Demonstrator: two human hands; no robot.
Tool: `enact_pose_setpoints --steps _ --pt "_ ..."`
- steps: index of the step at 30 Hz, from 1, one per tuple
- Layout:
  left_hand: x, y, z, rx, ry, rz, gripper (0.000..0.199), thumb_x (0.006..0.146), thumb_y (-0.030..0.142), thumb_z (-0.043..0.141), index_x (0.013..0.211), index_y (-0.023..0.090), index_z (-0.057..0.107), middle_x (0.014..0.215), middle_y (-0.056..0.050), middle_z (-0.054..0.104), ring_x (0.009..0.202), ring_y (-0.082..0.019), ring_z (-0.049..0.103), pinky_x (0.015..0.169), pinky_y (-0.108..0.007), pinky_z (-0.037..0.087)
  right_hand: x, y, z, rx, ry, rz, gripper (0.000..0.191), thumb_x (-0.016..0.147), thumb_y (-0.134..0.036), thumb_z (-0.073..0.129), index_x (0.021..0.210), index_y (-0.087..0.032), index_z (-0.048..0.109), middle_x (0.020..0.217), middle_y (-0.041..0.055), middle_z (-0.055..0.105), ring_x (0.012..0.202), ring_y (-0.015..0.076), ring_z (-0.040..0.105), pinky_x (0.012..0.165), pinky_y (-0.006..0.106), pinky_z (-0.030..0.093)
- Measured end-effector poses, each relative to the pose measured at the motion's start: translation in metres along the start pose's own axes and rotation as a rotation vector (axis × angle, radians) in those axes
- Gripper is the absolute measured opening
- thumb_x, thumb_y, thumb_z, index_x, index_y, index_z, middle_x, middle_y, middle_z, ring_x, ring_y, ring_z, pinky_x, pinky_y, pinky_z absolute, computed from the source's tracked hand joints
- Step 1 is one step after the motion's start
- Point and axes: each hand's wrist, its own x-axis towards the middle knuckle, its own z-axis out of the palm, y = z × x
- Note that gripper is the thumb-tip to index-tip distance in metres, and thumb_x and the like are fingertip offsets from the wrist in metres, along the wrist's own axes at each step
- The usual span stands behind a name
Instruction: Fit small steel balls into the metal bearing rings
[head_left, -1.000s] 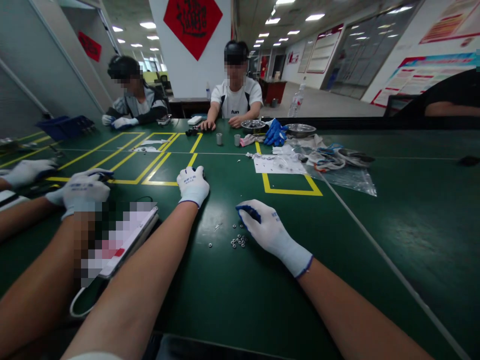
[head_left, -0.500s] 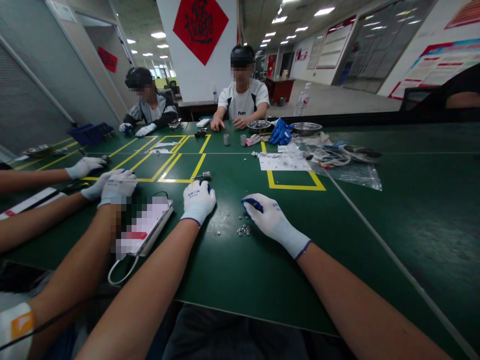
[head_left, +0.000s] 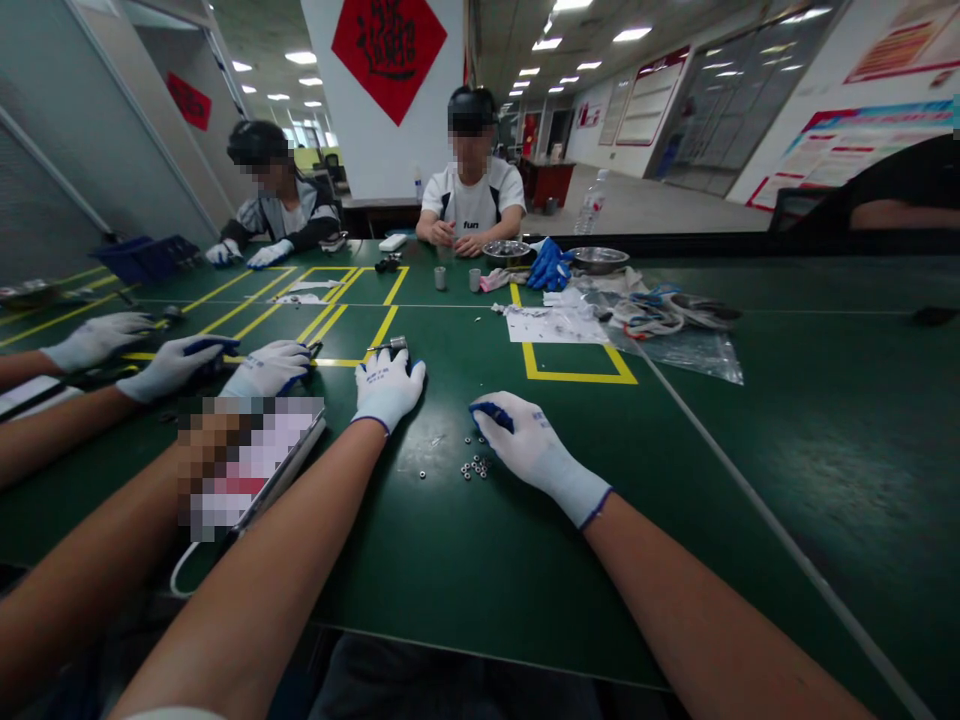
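Right now our left hand (head_left: 386, 388) is palm down over the green table (head_left: 420, 570), thumb out to the side, fingers reaching to a metal tool (head_left: 397, 343); the fingertips are hidden, so we cannot tell whether they touch or grip it. Our right hand (head_left: 517, 435) curls just beside a cluster of small rings (head_left: 475, 468), thumb bent toward the fingers, and we cannot make out whether anything sits between the tips. One lone ring (head_left: 422, 475) lies apart to the left, near a thin glinting scrap (head_left: 435, 440) too faint to name. Further left, a neighbour's gloved hand (head_left: 264, 370) has something small and unclear at its fingertips, and coarse blocks mask most of a flat white box (head_left: 289, 445). Far right, a dark sleeve (head_left: 900, 180) runs out of view.
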Motion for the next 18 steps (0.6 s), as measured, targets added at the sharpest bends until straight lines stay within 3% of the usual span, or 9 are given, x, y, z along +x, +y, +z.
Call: enact_pose_setpoints --steps 10,18 --pt "0.058 -0.007 0.011 -0.019 0.014 -0.013 0.071 0.102 0.060 0.029 0.156 0.023 0.056 0.166 -0.017 0.048 0.153 -0.041 0.041 0.128 -0.063 0.026 -0.004 -0.006 -0.002 -0.001 -0.021 -0.006 0.013 0.099 -0.026 0.064 0.104 -0.019 0.073 0.105 0.0081 0.077 0.096 0.0203 0.073 0.089 0.036 0.059" --pt "0.139 -0.015 0.019 -0.040 0.016 -0.063 0.079 0.099 0.063 0.027 0.160 0.019 0.049 0.170 -0.020 0.042 0.157 -0.043 0.034 0.127 -0.068 0.021 -0.009 -0.019 -0.007 -0.052 -0.091 0.014 0.015 0.102 -0.028 0.060 0.104 -0.018 0.071 0.106 0.0093 0.074 0.099 0.0220 0.070 0.090 0.039 0.057"
